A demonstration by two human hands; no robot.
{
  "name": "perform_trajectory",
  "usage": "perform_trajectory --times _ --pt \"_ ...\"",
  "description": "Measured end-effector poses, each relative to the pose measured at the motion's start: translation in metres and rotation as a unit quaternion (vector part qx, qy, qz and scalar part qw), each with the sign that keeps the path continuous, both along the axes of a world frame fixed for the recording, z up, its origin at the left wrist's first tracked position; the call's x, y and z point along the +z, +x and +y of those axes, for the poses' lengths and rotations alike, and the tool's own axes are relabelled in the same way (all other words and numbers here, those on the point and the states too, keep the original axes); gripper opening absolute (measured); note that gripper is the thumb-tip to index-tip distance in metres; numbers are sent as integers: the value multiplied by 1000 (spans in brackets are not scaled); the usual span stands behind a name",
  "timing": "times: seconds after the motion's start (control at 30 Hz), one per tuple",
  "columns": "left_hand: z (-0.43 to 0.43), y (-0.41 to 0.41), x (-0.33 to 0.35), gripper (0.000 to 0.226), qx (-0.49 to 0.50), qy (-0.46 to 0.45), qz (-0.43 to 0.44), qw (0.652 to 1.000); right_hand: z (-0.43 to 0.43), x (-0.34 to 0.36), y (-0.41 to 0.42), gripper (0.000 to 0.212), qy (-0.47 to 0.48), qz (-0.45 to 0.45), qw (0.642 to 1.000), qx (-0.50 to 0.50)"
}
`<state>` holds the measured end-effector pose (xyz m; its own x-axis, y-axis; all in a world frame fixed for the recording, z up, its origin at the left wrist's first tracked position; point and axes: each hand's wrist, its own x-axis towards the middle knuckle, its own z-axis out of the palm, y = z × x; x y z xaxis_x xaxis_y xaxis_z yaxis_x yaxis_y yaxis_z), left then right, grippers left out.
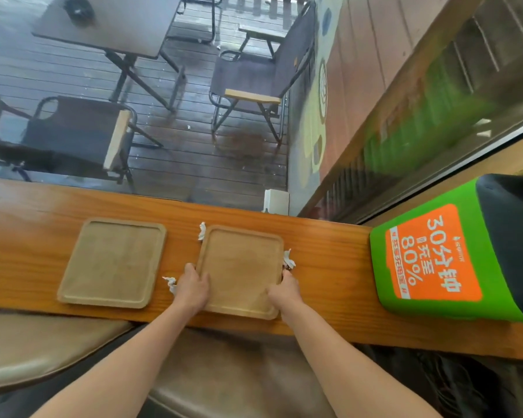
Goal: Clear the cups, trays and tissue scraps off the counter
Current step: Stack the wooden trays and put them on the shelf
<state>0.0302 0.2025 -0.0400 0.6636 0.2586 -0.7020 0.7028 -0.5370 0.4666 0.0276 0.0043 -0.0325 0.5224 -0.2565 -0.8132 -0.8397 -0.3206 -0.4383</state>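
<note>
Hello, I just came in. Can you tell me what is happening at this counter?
A person is clearing a wooden counter. The left hand and the right hand each grip a side edge of the right tray, which lies flat and empty. A second tray lies untouched to its left. Three tissue scraps lie around the held tray: one by its far corner, one near the left hand, one by the right hand.

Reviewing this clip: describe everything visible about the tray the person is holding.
The right tray is a light wooden board, roughly square with rounded corners and a shallow raised rim, and nothing lies in it. It lies flat on the wooden counter, right of a matching tray. The left hand grips its left edge, the right hand its right edge. Tissue scraps lie beside its edges.
</note>
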Motion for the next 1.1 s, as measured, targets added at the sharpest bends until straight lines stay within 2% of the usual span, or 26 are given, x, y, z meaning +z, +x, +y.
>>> perform_trajectory --times 0.27,0.5,0.7,0.83,0.97,1.1 --pt "-2 0 1 32 -75 108 -15 991 8 -1 -4 57 -20 46 998 38" --pt "-6 -2 -2 34 -105 156 -8 982 4 -3 -5 77 -13 42 999 33" --pt "-2 1 -4 37 -58 100 19 993 -1 -10 -12 63 40 23 999 -15" --pt "3 9 -6 50 30 34 81 996 -7 -14 -9 82 114 38 987 -105" --pt "4 12 -8 65 79 -37 116 989 -13 -19 -5 68 139 61 980 -132" --pt "8 14 -11 64 96 -45 120 987 -11 -24 -6 81 150 73 976 -138"
